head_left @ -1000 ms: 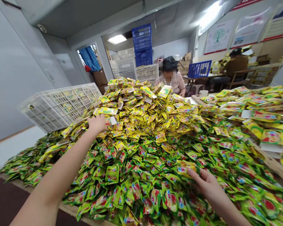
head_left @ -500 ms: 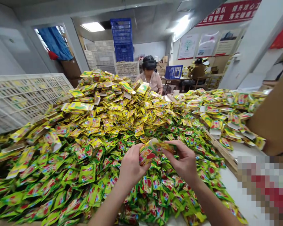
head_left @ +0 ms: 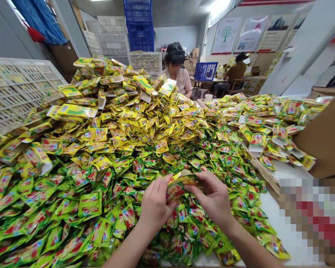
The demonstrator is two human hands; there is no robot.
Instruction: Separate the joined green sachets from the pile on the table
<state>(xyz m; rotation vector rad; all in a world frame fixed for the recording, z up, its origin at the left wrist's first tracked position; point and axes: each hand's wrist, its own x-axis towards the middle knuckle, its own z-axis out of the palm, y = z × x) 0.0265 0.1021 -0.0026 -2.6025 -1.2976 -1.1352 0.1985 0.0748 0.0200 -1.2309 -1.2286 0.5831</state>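
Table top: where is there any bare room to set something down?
One bare white strip of the table lies at the near right, between the green sachets and the cardboard box. Elsewhere it is crowded: yellow sachets are heaped behind, and both hands work over the pile.

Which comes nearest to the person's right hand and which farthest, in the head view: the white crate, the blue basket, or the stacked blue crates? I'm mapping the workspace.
From the right hand, which holds a small carton with the left hand:
1. White crate, at the far left beside the pile.
2. Blue basket, behind, on a back table.
3. Stacked blue crates, at the back wall.
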